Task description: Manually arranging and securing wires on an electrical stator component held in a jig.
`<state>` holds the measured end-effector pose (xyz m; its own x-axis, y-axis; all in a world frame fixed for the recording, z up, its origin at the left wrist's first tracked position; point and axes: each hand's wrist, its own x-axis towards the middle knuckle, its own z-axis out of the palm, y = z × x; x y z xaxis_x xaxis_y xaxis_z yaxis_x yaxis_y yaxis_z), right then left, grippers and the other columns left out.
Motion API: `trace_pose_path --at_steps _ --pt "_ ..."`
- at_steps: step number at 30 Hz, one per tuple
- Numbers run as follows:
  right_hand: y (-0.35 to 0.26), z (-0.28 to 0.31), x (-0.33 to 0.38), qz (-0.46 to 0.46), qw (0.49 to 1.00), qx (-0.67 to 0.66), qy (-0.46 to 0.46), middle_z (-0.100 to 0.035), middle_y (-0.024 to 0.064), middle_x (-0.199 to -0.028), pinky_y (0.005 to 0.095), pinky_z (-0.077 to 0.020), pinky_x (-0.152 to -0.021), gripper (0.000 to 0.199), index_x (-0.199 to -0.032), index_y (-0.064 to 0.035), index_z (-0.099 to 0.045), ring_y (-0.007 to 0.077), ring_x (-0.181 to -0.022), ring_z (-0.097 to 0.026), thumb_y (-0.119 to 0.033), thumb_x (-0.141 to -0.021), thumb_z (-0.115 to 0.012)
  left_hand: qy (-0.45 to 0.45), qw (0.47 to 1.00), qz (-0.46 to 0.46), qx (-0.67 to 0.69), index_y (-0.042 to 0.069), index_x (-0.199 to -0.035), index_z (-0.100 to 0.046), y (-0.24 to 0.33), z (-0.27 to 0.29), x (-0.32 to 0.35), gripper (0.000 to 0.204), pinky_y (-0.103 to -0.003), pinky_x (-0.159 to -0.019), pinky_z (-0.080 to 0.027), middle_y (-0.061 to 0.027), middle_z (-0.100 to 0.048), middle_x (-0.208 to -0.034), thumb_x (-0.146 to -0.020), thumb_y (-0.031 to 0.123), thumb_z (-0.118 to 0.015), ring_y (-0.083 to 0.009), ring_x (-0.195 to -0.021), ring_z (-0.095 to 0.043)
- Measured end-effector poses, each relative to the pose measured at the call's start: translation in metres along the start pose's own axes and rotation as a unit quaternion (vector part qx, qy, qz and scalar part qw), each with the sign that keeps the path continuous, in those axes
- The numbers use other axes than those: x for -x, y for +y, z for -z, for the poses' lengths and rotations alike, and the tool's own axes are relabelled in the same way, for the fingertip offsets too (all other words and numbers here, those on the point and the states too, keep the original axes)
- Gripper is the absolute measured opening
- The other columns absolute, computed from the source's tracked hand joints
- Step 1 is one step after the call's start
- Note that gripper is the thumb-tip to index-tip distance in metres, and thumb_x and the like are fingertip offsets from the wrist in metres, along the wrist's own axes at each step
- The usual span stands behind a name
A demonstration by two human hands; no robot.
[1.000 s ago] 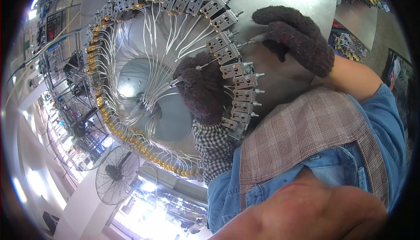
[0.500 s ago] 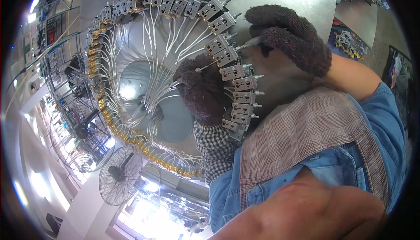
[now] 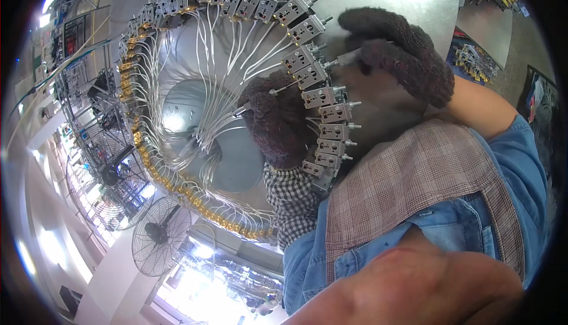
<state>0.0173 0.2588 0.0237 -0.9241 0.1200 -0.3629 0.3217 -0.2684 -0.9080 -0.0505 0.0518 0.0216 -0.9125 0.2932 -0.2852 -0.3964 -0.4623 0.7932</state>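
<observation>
My left hand [image 3: 275, 124], in a dark knitted glove, reaches inside a ring of small metal blocks. Its fingers are closed on a silver cable [image 3: 241, 110], and a thin metal tip [image 3: 281, 89] points out past the thumb toward the blocks. Just outside the ring, my right hand [image 3: 408, 52], gloved alike, pinches a short grey shaft [image 3: 348, 58]. That shaft meets the threaded end of a metal block [image 3: 312, 76] on the ring's right side. Whether it is a tool or part of the block, I cannot tell; the fingers hide its far end.
Silver wires [image 3: 204, 138] fan from the ring's centre to the blocks and to brass-coloured fittings [image 3: 177, 190] on its left. A metal table [image 3: 390, 5] lies beneath. A fan [image 3: 157, 233] stands at lower left; more wired parts [image 3: 473, 61] sit at far right.
The ring and both hands appear slightly farther right in the picture. The grey shaft at my right hand looks a little different and more blurred. Both grips stay the same.
</observation>
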Motion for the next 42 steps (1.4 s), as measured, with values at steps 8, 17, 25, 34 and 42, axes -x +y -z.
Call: trace_pose_path --at_steps 8,17,25,34,42 --pt "0.000 0.007 -0.002 -0.010 0.997 0.069 -0.019 -0.059 0.0073 -0.083 0.0227 -0.0461 -0.048 0.029 -0.113 -0.0047 -0.053 0.0106 -0.057 -0.056 -0.020 -0.090 -0.046 -0.026 0.999 -0.017 -0.015 -0.001 -0.104 -0.045 -0.002 0.002 0.000 0.027 -0.033 -0.082 -0.049 -0.0143 -0.054 -0.098 -0.090 0.022 -0.046 -0.0245 -0.092 -0.055" --pt "0.000 0.001 -0.006 -0.045 0.999 -0.002 -0.003 -0.060 0.0073 -0.078 0.0217 -0.0446 -0.047 0.037 -0.111 -0.0051 -0.055 0.0097 -0.057 -0.056 -0.033 -0.087 -0.049 0.032 0.996 -0.011 -0.081 0.001 -0.104 -0.044 -0.005 0.013 0.002 0.024 -0.033 -0.079 -0.051 -0.0135 -0.054 -0.098 -0.089 0.020 -0.048 -0.0228 -0.091 -0.056" --pt "0.000 -0.003 -0.006 -0.066 0.996 -0.056 0.011 -0.060 0.0051 -0.079 0.0203 -0.0439 -0.049 0.035 -0.112 -0.0058 -0.054 0.0078 -0.059 -0.054 -0.031 -0.087 -0.051 -0.024 0.999 -0.018 0.033 -0.002 -0.101 -0.045 -0.003 0.005 -0.002 0.022 -0.038 -0.081 -0.050 -0.0164 -0.054 -0.097 -0.089 0.017 -0.047 -0.0258 -0.091 -0.055" --pt "-0.007 -0.004 -0.006 -0.040 0.998 -0.033 0.021 -0.061 0.0051 -0.081 0.0200 -0.0441 -0.053 0.032 -0.111 -0.0042 -0.054 0.0088 -0.063 -0.054 -0.025 -0.087 -0.052 -0.017 0.998 -0.059 -0.004 -0.007 -0.102 -0.044 -0.008 0.008 -0.003 0.027 -0.042 -0.084 -0.048 -0.0192 -0.053 -0.095 -0.089 0.017 -0.045 -0.0296 -0.091 -0.055" --pt "0.003 0.003 -0.002 0.022 0.997 0.074 0.005 -0.060 0.0073 -0.097 0.0258 -0.0471 -0.068 0.032 -0.114 -0.0045 -0.053 0.0132 -0.081 -0.056 -0.019 -0.086 -0.052 0.013 0.998 -0.055 0.005 -0.005 -0.103 -0.043 -0.011 0.010 -0.002 0.028 -0.045 -0.082 -0.049 -0.0202 -0.053 -0.097 -0.090 0.019 -0.045 -0.0321 -0.090 -0.056"
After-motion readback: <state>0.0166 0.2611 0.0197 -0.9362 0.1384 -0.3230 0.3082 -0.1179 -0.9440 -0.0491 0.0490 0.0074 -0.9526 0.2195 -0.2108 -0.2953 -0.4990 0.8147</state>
